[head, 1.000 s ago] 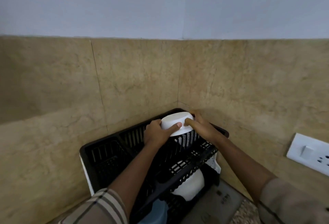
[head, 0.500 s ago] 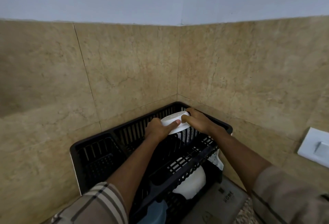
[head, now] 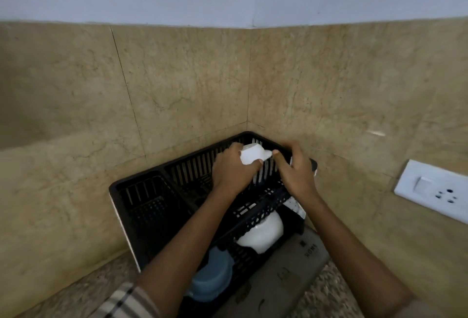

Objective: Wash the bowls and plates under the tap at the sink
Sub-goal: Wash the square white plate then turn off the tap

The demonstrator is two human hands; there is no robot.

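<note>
From the head camera, we hold a white bowl [head: 251, 157] over the far corner of the black dish rack's [head: 141, 191] upper tier, left hand [head: 234, 172] and right hand [head: 295, 168] both clamped on it, apparently racking it; next, we judge, comes seating it and letting go.

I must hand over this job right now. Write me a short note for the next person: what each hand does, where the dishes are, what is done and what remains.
Left hand: grips the white bowl from the left.
Right hand: on the bowl's right side, thumb at its rim.
The bowl is upside down over the back corner of the black rack, upper tier.
Lower tier: a second white bowl and a blue bowl.
Done: three bowls at the rack.
Left: set this bowl down; sink and tap are out of view.
</note>
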